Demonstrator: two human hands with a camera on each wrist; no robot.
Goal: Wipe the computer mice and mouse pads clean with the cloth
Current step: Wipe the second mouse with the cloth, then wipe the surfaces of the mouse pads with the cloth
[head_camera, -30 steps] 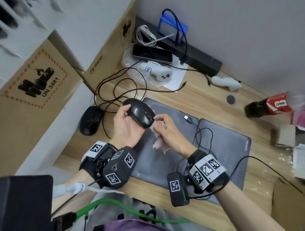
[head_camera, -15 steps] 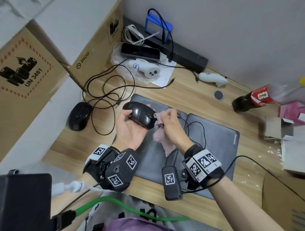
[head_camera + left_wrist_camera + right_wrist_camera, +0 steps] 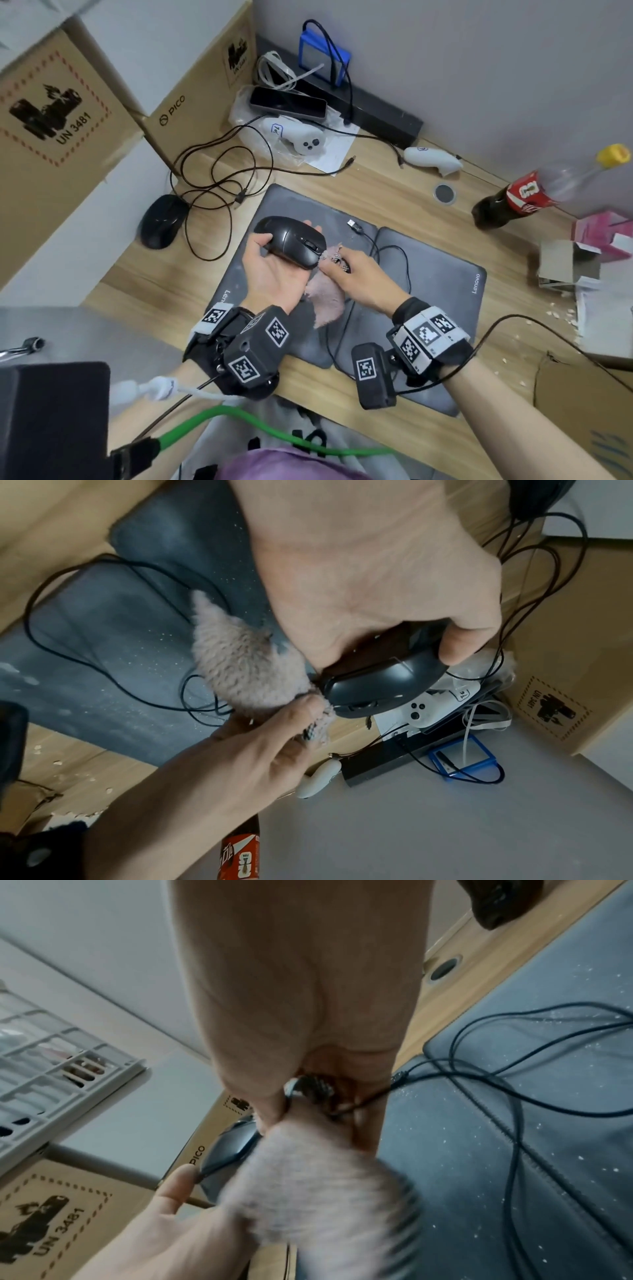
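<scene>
My left hand [image 3: 274, 260] grips a black wired mouse [image 3: 293, 245] in its palm, raised above the left grey mouse pad [image 3: 284, 209]. Thumb and fingers curl round the mouse's sides [image 3: 383, 688]. My right hand [image 3: 346, 270] pinches a fuzzy pink cloth [image 3: 325, 298] and presses it against the front end of that mouse; the cloth [image 3: 240, 666] hangs down below the hands. A second grey pad [image 3: 442, 291] with a Lenovo mark lies to the right. Another black mouse [image 3: 161, 221] sits on the desk at the left.
Black cables [image 3: 219, 185] coil between the pads and the cardboard boxes [image 3: 65, 113] on the left. White controllers [image 3: 301, 138], a phone [image 3: 287, 102] and a black bar [image 3: 370, 109] lie at the back. A cola bottle [image 3: 513, 202], small boxes [image 3: 568, 267] and crumbs are at the right.
The head view has shifted. My left hand still holds the mouse. My right hand with the cloth has slid a little down along the mouse's front end.
</scene>
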